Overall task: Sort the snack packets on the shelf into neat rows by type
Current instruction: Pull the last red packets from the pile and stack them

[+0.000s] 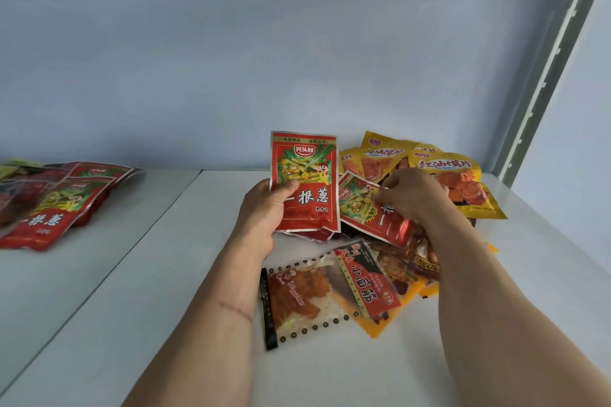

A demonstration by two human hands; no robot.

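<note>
Two hands: both work over a white shelf (pixel 165 291) with a smooth, matte top and a seam running from the near left toward the back.
Far-left stack: red packets (pixel 56 208) of glossy foil lie overlapped at the shelf's left edge, long axes running from the near left to the back right; this part is blurred.
Left hand (pixel 264 215): its grip is closed on a red packet (pixel 305 182), thumb pressed on the front face, fingers behind it.
Held packet: a flat rectangle of shiny red foil with silver sealed edges, upright, long axis vertical, top edge toward the back wall, print facing the camera; more red packets seem to sit behind it in the same grip.
Right hand (pixel 413 195): fingertips pinch the upper edge of a second red packet (pixel 370 208), which is tilted, its long axis slanting down to the right, over the heap.
Heap: at the shelf's back right, mixed packets overlap one another.
Yellow packets (pixel 443 168): glossy, rounded tops, fanned toward the back right corner.
Clear packet (pixel 297 297): transparent film with dotted borders, flat near the front, showing orange strips.
Orange-edged packet (pixel 367 284): red label, lying diagonally just beside the clear one.
</note>
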